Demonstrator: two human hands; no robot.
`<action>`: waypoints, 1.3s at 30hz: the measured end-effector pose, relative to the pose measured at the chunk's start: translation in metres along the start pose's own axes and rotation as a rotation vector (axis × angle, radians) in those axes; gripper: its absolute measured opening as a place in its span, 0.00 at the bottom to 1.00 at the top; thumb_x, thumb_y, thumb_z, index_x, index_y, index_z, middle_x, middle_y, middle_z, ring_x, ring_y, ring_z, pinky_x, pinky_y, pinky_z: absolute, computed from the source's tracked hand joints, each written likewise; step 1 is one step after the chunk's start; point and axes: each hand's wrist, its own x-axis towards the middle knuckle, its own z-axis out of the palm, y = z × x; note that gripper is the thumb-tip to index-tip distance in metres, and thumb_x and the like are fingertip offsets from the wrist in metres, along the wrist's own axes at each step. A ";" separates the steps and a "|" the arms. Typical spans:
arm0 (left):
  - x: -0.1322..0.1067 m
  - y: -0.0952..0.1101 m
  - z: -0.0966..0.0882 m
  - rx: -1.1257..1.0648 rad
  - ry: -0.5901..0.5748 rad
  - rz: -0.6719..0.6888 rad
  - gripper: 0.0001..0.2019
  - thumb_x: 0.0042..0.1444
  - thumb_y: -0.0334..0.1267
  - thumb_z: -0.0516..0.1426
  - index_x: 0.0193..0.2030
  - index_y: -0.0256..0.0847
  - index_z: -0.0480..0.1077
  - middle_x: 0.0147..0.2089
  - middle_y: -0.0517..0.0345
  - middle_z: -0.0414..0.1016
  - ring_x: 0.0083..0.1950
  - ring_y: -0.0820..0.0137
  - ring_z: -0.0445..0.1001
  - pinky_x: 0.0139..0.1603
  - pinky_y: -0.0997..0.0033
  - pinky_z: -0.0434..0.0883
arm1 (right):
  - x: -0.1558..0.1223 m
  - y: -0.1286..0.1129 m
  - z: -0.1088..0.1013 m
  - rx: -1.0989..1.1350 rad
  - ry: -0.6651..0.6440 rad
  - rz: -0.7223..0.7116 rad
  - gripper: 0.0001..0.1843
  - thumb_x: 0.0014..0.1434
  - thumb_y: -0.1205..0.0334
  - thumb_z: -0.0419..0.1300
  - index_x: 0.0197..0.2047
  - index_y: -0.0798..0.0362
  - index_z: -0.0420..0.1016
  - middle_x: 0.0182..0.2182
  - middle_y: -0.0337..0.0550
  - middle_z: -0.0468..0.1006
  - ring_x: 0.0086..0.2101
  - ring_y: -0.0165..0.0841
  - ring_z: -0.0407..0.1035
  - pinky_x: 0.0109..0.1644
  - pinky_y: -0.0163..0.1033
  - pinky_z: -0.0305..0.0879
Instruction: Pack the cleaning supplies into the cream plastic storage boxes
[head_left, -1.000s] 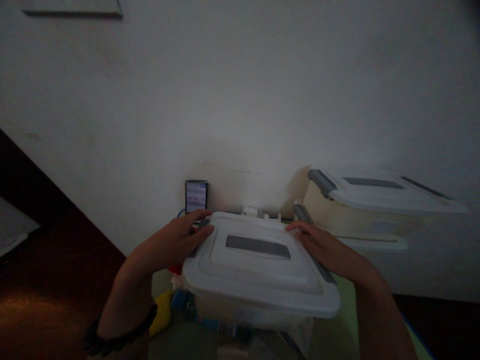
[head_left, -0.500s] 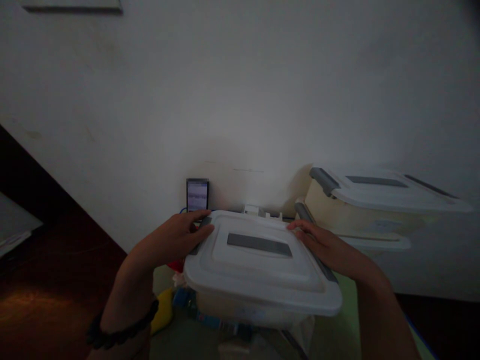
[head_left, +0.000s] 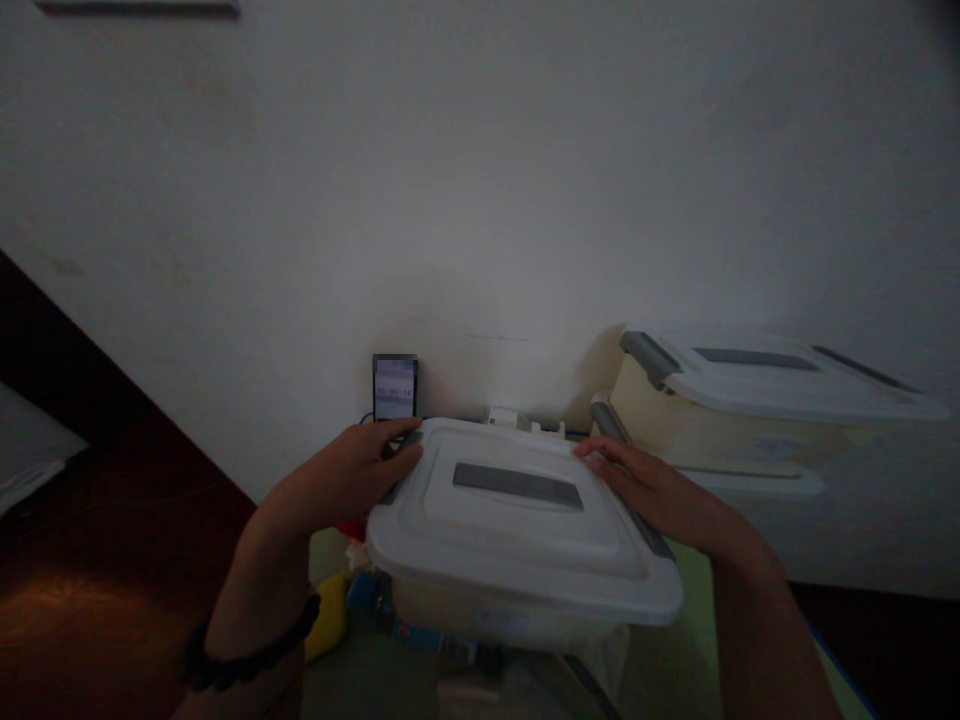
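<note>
A storage box (head_left: 510, 625) with a white lid (head_left: 517, 540) and grey side handles is between my hands, lid on top. My left hand (head_left: 367, 470) grips its left edge, thumb and fingers at the grey handle. Across from it, my right hand (head_left: 645, 490) holds the right edge, fingertips resting on the lid near the far corner. The undersides of both grips are hidden. Several small items lie beneath and beside the box, among them a yellow object (head_left: 328, 615) and a blue one (head_left: 364, 590).
Two similar lidded boxes stand stacked at the right; the upper box (head_left: 720, 425) leans over the edge of the lower. A phone (head_left: 395, 388) is propped against the wall (head_left: 480, 200). The green table (head_left: 694, 620) shows below, with dark floor (head_left: 112, 600) at the left.
Both hands and the box have hardly moved; the view shifts very slightly. The phone's screen shows different content.
</note>
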 end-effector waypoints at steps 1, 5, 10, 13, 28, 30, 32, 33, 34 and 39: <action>0.000 0.000 0.000 0.014 -0.012 -0.005 0.30 0.58 0.49 0.46 0.62 0.33 0.63 0.50 0.44 0.77 0.45 0.58 0.76 0.45 0.64 0.71 | 0.000 0.001 0.000 0.002 -0.003 0.002 0.21 0.64 0.50 0.42 0.49 0.52 0.67 0.48 0.51 0.75 0.51 0.44 0.68 0.54 0.51 0.62; 0.002 0.000 0.000 0.030 -0.038 -0.003 0.31 0.58 0.49 0.44 0.63 0.30 0.61 0.53 0.42 0.74 0.47 0.58 0.75 0.46 0.63 0.70 | 0.001 0.003 0.000 0.004 -0.011 0.013 0.22 0.64 0.49 0.42 0.50 0.53 0.66 0.49 0.52 0.74 0.52 0.45 0.66 0.55 0.52 0.60; 0.002 -0.001 0.001 0.034 -0.036 0.005 0.30 0.58 0.48 0.45 0.63 0.30 0.61 0.55 0.43 0.73 0.49 0.58 0.75 0.49 0.63 0.69 | 0.001 0.002 0.000 0.008 -0.021 0.019 0.23 0.64 0.48 0.42 0.50 0.53 0.66 0.49 0.52 0.74 0.52 0.45 0.66 0.56 0.52 0.59; 0.002 0.000 0.001 0.057 -0.035 -0.005 0.30 0.58 0.48 0.44 0.63 0.30 0.61 0.55 0.42 0.73 0.49 0.57 0.75 0.49 0.62 0.69 | 0.001 0.002 0.000 0.010 -0.019 0.018 0.23 0.64 0.48 0.42 0.50 0.53 0.66 0.49 0.52 0.74 0.52 0.45 0.67 0.56 0.51 0.60; 0.002 -0.002 0.001 0.060 -0.035 0.045 0.31 0.59 0.47 0.43 0.62 0.27 0.61 0.57 0.40 0.72 0.52 0.57 0.73 0.52 0.61 0.68 | 0.002 0.000 0.000 0.016 -0.028 0.028 0.23 0.64 0.48 0.42 0.49 0.53 0.66 0.48 0.52 0.75 0.52 0.44 0.67 0.56 0.51 0.60; 0.003 -0.002 0.002 0.068 -0.030 0.043 0.30 0.59 0.47 0.43 0.62 0.27 0.61 0.57 0.40 0.71 0.53 0.57 0.73 0.53 0.60 0.67 | 0.001 0.001 0.000 0.014 -0.027 0.028 0.23 0.64 0.48 0.42 0.50 0.53 0.66 0.49 0.52 0.74 0.52 0.45 0.66 0.56 0.51 0.60; 0.004 -0.001 0.002 0.080 -0.029 0.042 0.30 0.59 0.46 0.43 0.62 0.27 0.62 0.57 0.40 0.71 0.54 0.57 0.72 0.54 0.60 0.67 | 0.001 0.002 0.000 0.013 -0.026 0.027 0.23 0.63 0.47 0.42 0.50 0.53 0.66 0.50 0.52 0.74 0.53 0.45 0.66 0.56 0.52 0.60; 0.004 -0.001 0.002 0.084 -0.030 0.043 0.29 0.59 0.46 0.43 0.62 0.28 0.62 0.57 0.40 0.71 0.54 0.57 0.72 0.54 0.60 0.67 | 0.001 0.002 0.000 0.013 -0.026 0.027 0.23 0.63 0.47 0.42 0.50 0.53 0.66 0.50 0.51 0.74 0.53 0.45 0.66 0.56 0.52 0.60; 0.004 0.000 0.002 0.087 -0.030 0.045 0.29 0.59 0.46 0.43 0.62 0.28 0.62 0.57 0.40 0.71 0.54 0.57 0.72 0.54 0.60 0.67 | 0.001 0.002 0.000 0.013 -0.026 0.026 0.23 0.63 0.47 0.42 0.50 0.53 0.66 0.50 0.51 0.74 0.53 0.45 0.66 0.56 0.52 0.60; 0.001 0.000 0.002 0.086 -0.028 0.056 0.28 0.60 0.45 0.43 0.61 0.29 0.63 0.54 0.41 0.74 0.51 0.57 0.74 0.52 0.61 0.68 | 0.001 0.001 0.000 0.017 -0.024 0.024 0.22 0.63 0.47 0.43 0.49 0.53 0.67 0.49 0.51 0.74 0.52 0.45 0.66 0.56 0.52 0.59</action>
